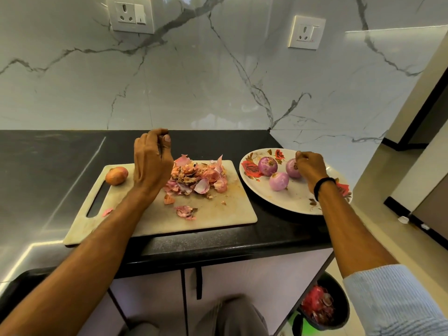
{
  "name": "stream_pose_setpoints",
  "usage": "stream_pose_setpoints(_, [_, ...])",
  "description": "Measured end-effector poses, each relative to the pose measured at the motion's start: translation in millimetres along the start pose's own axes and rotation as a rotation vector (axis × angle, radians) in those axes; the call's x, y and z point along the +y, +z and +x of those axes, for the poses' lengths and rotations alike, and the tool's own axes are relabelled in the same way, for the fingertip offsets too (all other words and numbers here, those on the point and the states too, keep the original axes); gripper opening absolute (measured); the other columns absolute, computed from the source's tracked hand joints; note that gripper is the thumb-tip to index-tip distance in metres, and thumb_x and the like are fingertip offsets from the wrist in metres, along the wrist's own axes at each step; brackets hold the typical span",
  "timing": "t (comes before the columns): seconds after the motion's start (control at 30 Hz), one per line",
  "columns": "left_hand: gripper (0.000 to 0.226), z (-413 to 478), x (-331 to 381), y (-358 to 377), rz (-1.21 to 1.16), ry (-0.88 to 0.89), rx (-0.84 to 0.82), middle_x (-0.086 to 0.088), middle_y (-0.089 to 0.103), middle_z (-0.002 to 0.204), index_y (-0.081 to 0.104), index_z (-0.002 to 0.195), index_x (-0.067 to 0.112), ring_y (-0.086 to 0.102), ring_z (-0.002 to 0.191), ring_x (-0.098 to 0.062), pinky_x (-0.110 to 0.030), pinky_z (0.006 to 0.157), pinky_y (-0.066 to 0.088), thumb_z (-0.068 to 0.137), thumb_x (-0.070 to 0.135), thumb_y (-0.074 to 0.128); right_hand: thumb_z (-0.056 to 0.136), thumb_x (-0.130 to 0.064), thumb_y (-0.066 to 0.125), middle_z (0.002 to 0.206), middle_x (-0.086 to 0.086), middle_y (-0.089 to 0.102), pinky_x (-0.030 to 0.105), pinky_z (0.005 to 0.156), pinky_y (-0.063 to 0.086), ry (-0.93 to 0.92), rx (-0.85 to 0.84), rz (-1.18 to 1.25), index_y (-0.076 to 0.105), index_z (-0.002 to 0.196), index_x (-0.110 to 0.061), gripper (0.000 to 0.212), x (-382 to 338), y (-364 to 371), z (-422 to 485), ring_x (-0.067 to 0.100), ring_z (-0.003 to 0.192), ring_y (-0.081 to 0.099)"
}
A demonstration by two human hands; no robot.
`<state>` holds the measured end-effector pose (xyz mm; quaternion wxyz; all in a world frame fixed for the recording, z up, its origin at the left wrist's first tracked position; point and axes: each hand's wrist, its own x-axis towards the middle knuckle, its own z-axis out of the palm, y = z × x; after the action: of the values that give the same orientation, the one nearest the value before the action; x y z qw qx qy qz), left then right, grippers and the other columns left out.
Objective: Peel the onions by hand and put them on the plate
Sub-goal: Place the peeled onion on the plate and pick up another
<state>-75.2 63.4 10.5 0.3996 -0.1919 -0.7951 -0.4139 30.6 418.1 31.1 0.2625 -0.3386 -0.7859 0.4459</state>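
Right grip point(309, 167) curled against a peeled onion point(291, 169) — left grip point(151, 163) curled, empty.

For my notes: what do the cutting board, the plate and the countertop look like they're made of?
Cutting board: probably plastic, matte off-white, stained and scuffed, with a cut-out handle. Plate: glossy white with printed red flowers; melamine or glazed ceramic, can't tell which. Countertop: polished dark stone, likely granite, speckled and reflecting light.

Evenly bright, soft light. Glare streaks on marble wall point(218, 81) and counter point(48, 178) at left. Wide-angle bending at edges. Mostly sharp.
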Motion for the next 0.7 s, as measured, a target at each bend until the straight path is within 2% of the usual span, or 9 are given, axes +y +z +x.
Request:
stream_pose_setpoints(0.17, [0.025,5,0,-13,-0.013,-0.088,0.062,-0.011,0.065,0.103,0.061,0.120,0.008,0.048,0.092,-0.016,-0.023,0.079,0.033,0.103,0.023,0.049,0.098,-0.023,0.060,0.127,0.013,0.064,0.040,0.104,0.047,-0.085,0.058,-0.058,0.064,0.124,-0.005,0.032,-3,-6,-2,0.031,0.117,0.059])
stream_pose_setpoints(0.3, [0.025,5,-4,-30,0.053,-0.155,0.033,-0.013,0.066,0.105,0.062,0.121,0.008,0.052,0.096,-0.024,-0.031,0.080,0.037,0.099,0.021,0.056,0.092,-0.031,0.068,0.113,0.013,0.071,0.043,0.100,0.049,-0.216,0.178,-0.069,0.070,0.112,-0.005,0.032,-16,-8,-14,0.029,0.107,0.064])
stream_pose_setpoints(0.37, [0.027,1,-6,-43,0.149,-0.169,-0.002,-0.013,0.066,0.108,0.063,0.120,0.009,0.053,0.101,-0.028,-0.031,0.082,0.036,0.097,0.022,0.059,0.089,-0.036,0.071,0.098,0.011,0.073,0.039,0.091,0.051,-0.294,0.245,-0.029,0.072,0.099,-0.005,0.033,-28,-6,-25,0.026,0.093,0.066])
stream_pose_setpoints(0.43, [0.030,-3,-10,-61,0.283,-0.193,-0.050,-0.013,0.065,0.113,0.064,0.121,0.012,0.051,0.108,-0.031,-0.034,0.088,0.036,0.096,0.028,0.060,0.088,-0.035,0.072,0.086,0.007,0.069,0.030,0.077,0.047,-0.338,0.248,0.035,0.069,0.093,-0.003,0.033,-43,2,-40,0.021,0.080,0.062])
stream_pose_setpoints(0.5, [0.037,-6,-13,-79,0.429,-0.285,-0.153,-0.015,0.062,0.123,0.064,0.126,0.015,0.048,0.117,-0.036,-0.043,0.097,0.038,0.095,0.036,0.061,0.088,-0.029,0.073,0.081,0.005,0.063,0.024,0.070,0.041,-0.372,0.198,0.105,0.065,0.091,-0.003,0.027,-59,15,-58,0.018,0.076,0.059])
stream_pose_setpoints(0.6, [0.052,-10,-20,-97,0.573,-0.458,-0.378,-0.016,0.055,0.137,0.058,0.136,0.019,0.042,0.128,-0.040,-0.053,0.107,0.033,0.094,0.051,0.059,0.088,-0.026,0.073,0.078,0.002,0.062,0.020,0.062,0.039,-0.381,0.049,0.178,0.062,0.089,-0.005,0.024,-80,42,-82,0.015,0.071,0.057])
stream_pose_setpoints(0.7, [0.058,-14,-32,-102,0.572,-0.512,-0.510,-0.012,0.057,0.136,0.055,0.138,0.022,0.045,0.128,-0.039,-0.056,0.108,0.034,0.092,0.056,0.059,0.089,-0.026,0.071,0.078,0.004,0.065,0.025,0.066,0.051,-0.264,-0.224,0.355,0.062,0.093,-0.008,0.020,-93,72,-104,0.014,0.071,0.063])
